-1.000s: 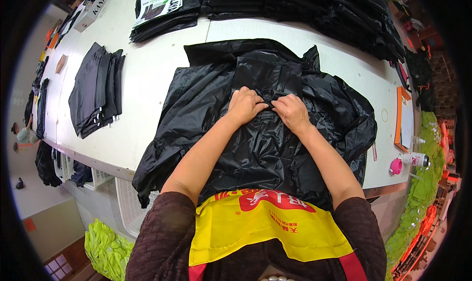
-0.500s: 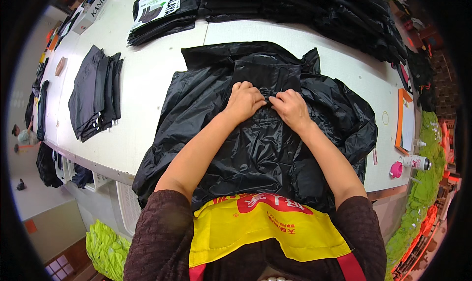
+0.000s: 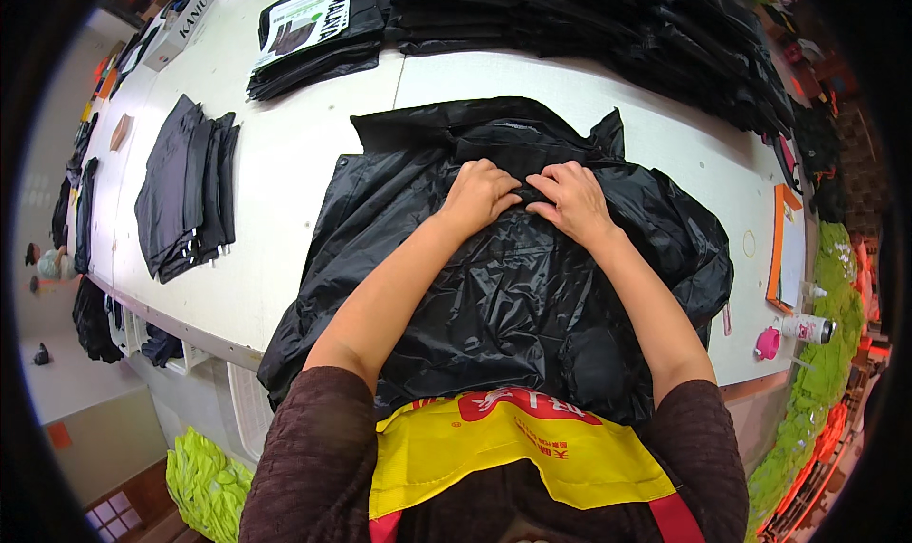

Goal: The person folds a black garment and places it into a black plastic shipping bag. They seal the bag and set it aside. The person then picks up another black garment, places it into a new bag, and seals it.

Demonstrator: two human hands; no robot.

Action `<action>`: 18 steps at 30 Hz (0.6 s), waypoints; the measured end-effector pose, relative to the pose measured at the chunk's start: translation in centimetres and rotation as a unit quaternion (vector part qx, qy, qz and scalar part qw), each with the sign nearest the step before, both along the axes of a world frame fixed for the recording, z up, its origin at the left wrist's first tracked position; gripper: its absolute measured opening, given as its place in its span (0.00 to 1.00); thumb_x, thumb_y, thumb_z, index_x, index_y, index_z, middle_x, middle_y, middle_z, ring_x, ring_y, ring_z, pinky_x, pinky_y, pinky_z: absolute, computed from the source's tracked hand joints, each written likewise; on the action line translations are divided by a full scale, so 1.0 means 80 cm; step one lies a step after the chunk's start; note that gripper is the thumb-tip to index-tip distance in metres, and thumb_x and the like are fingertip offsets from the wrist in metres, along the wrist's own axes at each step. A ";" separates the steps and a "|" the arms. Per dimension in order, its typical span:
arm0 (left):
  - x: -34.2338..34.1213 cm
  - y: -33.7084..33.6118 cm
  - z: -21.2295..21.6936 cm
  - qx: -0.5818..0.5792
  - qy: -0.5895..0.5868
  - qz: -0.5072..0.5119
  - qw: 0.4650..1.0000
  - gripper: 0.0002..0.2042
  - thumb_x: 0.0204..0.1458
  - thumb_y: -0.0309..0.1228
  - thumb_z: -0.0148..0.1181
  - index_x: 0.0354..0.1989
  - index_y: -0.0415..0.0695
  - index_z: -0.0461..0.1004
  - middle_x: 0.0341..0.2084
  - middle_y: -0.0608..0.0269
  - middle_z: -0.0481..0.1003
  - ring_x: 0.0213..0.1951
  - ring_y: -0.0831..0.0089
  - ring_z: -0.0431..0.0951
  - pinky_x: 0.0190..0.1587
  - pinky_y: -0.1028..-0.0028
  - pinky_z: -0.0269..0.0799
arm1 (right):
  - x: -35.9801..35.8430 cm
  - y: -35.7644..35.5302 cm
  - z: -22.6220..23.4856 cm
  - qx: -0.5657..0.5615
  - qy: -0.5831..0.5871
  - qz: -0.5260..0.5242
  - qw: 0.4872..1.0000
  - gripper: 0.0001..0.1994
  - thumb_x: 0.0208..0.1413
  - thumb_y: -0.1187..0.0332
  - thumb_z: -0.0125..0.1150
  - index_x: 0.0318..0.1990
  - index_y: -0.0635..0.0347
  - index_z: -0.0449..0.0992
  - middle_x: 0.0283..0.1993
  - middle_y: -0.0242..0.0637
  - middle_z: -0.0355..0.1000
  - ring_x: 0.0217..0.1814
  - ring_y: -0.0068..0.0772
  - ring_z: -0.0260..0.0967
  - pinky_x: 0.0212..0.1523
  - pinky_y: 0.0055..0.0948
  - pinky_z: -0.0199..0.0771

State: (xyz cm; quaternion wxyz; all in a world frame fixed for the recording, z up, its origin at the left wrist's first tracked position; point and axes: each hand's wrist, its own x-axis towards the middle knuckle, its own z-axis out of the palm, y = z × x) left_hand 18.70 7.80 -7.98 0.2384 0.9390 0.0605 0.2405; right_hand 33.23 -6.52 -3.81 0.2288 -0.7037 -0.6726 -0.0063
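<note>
A shiny black jacket point(image 3: 494, 286) lies spread on the white table point(image 3: 285, 182) in front of me. My left hand point(image 3: 480, 193) and my right hand point(image 3: 572, 199) sit side by side near its upper middle, just below the collar. Both pinch the black fabric, fingers curled into a fold between them. The jacket's lower edge hangs over the table's near edge against my yellow apron.
Folded dark garments point(image 3: 185, 201) lie at the left. Rows of black stacked clothes point(image 3: 608, 30) and packaged ones point(image 3: 313, 25) line the far side. An orange clipboard point(image 3: 787, 248), a pink cap point(image 3: 766, 343) and a small bottle point(image 3: 807, 328) sit at the right edge.
Both hands have stayed on the same spot of the jacket, fingers working the fold slightly. The jacket has barely shifted.
</note>
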 end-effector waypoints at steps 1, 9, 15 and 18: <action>0.005 0.005 0.000 -0.016 0.023 -0.003 1.000 0.11 0.42 0.36 0.63 0.34 0.45 0.79 0.32 0.62 0.77 0.38 0.65 0.72 0.44 0.68 0.64 | 0.003 0.001 -0.003 0.005 -0.011 0.013 1.000 0.16 0.42 0.64 0.66 0.41 0.55 0.77 0.36 0.33 0.69 0.41 0.35 0.66 0.41 0.33 0.68; 0.021 0.003 0.018 0.022 -0.006 0.049 0.999 0.16 0.40 0.36 0.65 0.38 0.45 0.77 0.36 0.60 0.75 0.43 0.62 0.71 0.46 0.66 0.64 | 0.052 0.028 -0.036 -0.081 0.247 -0.019 0.965 0.13 0.47 0.62 0.63 0.38 0.58 0.78 0.35 0.40 0.74 0.38 0.41 0.71 0.41 0.32 0.70; 0.026 0.014 -0.010 0.034 -0.046 0.027 0.998 0.14 0.40 0.31 0.64 0.38 0.45 0.76 0.35 0.63 0.75 0.41 0.63 0.71 0.45 0.65 0.64 | 0.031 0.032 -0.008 0.029 0.036 0.010 0.999 0.17 0.42 0.63 0.67 0.41 0.57 0.77 0.36 0.36 0.72 0.40 0.38 0.69 0.41 0.32 0.69; 0.039 0.035 -0.003 -0.031 0.018 0.008 0.999 0.11 0.42 0.31 0.63 0.36 0.45 0.77 0.32 0.59 0.76 0.40 0.61 0.72 0.44 0.65 0.65 | 0.022 0.033 -0.002 0.071 -0.032 0.025 0.997 0.18 0.39 0.66 0.67 0.42 0.57 0.75 0.36 0.35 0.70 0.41 0.37 0.67 0.41 0.32 0.69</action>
